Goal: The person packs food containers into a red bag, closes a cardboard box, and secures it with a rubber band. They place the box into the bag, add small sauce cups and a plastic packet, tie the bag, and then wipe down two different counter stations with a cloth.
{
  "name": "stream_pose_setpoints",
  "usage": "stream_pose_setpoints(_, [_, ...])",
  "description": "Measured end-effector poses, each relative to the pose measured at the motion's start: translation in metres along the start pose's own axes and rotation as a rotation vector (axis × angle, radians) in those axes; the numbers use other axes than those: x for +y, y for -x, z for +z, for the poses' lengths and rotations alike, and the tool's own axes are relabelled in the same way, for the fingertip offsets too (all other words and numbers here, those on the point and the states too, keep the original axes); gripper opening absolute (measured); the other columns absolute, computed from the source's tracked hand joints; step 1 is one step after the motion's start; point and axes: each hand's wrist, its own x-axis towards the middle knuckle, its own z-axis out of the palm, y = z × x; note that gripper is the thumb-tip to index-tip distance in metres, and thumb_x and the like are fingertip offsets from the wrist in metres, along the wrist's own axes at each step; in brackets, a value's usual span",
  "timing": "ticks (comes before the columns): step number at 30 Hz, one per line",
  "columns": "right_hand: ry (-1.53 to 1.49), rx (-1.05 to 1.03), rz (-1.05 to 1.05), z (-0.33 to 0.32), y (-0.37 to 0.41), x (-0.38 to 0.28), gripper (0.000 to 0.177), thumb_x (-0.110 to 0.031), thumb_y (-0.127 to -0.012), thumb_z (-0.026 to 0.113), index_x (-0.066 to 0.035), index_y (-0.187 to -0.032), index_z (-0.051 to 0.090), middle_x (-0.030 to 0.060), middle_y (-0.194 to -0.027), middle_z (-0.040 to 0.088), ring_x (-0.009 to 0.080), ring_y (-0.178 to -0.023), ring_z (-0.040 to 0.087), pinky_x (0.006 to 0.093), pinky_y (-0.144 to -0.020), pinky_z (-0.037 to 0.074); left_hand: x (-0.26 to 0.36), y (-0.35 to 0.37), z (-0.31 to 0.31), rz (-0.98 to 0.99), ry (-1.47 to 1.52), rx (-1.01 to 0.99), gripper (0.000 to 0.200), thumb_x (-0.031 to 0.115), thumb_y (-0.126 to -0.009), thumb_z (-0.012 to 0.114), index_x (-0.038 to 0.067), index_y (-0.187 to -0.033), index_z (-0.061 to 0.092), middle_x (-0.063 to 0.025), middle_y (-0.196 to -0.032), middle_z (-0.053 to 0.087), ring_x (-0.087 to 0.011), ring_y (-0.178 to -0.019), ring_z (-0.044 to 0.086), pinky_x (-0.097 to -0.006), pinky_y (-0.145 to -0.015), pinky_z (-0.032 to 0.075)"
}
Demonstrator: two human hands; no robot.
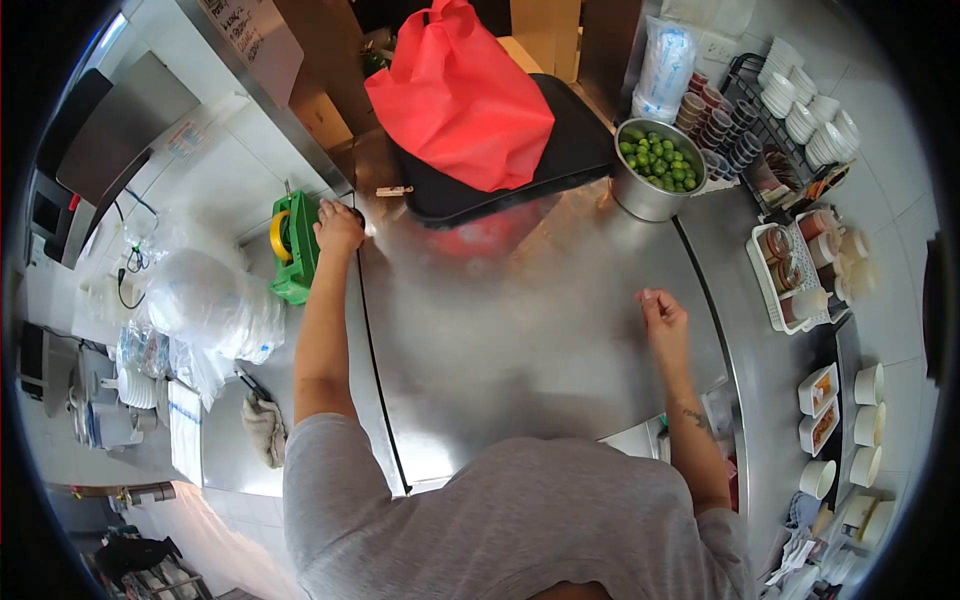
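Note:
My left hand (340, 226) reaches out beside a green tape dispenser (297, 250) with a yellow roll in it. Its fingers curl at the edge of a small dark object (358, 217), too hidden to name. Over the bare steel worktop (540, 330), my right hand (663, 315) is closed, fingers bent together, and I see nothing sticking out of it. Ahead of both hands a red cloth bag (460, 105) rests on a black tray (520, 195). A small wooden clip-like piece (394, 191) is at the tray's left edge.
A steel pot of green limes (657, 165) stands right of the tray. Stacked cups (715, 130), white bowls (810, 115) and a white basket of jars (785, 275) line the right side. Plastic-wrapped containers (215, 300) and a cloth (263, 430) are on the left.

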Motion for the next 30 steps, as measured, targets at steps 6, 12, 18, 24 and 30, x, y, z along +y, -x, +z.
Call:
stream_pose_setpoints(6, [0.143,-0.028,-0.116,0.001,0.044,0.027,0.024,-0.022,-0.091,0.058,-0.001,-0.08,0.061,-0.0045,-0.061,0.045,0.0053,-0.057,0.037,0.0225,-0.051,0.031,0.034,-0.028,-0.005,0.018,0.625,0.022,0.046,0.039,-0.09,0.049,-0.004,-0.105,0.055,-0.0252,-0.122,0.051,-0.039,-0.108,0.053,-0.0478,-0.087,0.044])
stream_pose_setpoints(12, [0.312,-0.051,-0.372,0.014,0.065,0.049,0.021,-0.017,-0.089,0.058,0.001,-0.079,0.059,0.0056,-0.063,0.051,0.012,-0.056,0.041,0.0263,-0.052,0.036,0.059,0.002,0.023,0.103,0.703,0.19,0.036,0.038,-0.09,0.048,0.009,-0.108,0.058,-0.0212,-0.111,0.054,-0.04,-0.103,0.055,-0.0499,-0.084,0.046])
stream_pose_setpoints(18, [0.291,-0.047,-0.442,0.013,0.061,0.059,0.022,-0.018,-0.089,0.058,0.001,-0.078,0.058,0.006,-0.064,0.05,0.0117,-0.057,0.042,0.0261,-0.052,0.036,-0.014,0.122,-0.029,0.191,0.489,0.172,0.025,0.029,-0.085,0.055,0.007,-0.092,0.064,-0.0176,-0.102,0.06,-0.0364,-0.095,0.059,-0.0495,-0.08,0.047])
stream_pose_setpoints(24, [0.196,-0.098,-0.432,0.01,0.06,0.072,0.025,-0.022,-0.091,0.057,0.0,-0.078,0.059,0.0019,-0.063,0.05,0.0089,-0.057,0.039,0.025,-0.051,0.034,-0.188,0.251,-0.011,-0.29,0.163,0.374,0.019,0.021,-0.078,0.061,0.004,-0.087,0.062,-0.015,-0.094,0.06,-0.0363,-0.088,0.058,-0.049,-0.074,0.046])
stream_pose_setpoints(30, [-0.017,-0.179,-0.222,0.019,0.075,0.052,0.033,-0.029,-0.097,0.044,-0.004,-0.08,0.056,-0.004,-0.056,0.039,0.0064,-0.048,0.034,0.0234,-0.044,0.029,-0.261,0.378,0.04,-0.43,0.184,0.361,0.025,0.015,-0.075,0.059,0.007,-0.1,0.059,-0.0192,-0.107,0.056,-0.0395,-0.088,0.057,-0.0474,-0.076,0.047])
